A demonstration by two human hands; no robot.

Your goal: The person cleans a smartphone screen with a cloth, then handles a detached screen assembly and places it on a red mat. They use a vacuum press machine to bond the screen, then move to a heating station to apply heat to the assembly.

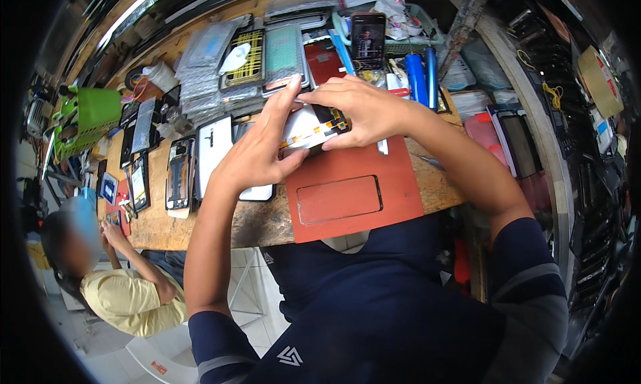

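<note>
Above the far part of a red mat, my two hands hold a phone display part between them. Its upper face is silvery white, with a flex cable and orange-gold patches along the near edge. My left hand grips its left end, thumb toward me. On the right end, the fingers and thumb of my right hand close around it. A thin black rectangular phone frame lies flat on the mat, nearer to me. Partly covered by my left wrist is a white flat panel.
Bubble-wrapped stacks stand at the back left, with an opened phone nearer. A lit phone leans upright behind my hands. Blue cylinders stand right of it. A green basket and a person in yellow are left.
</note>
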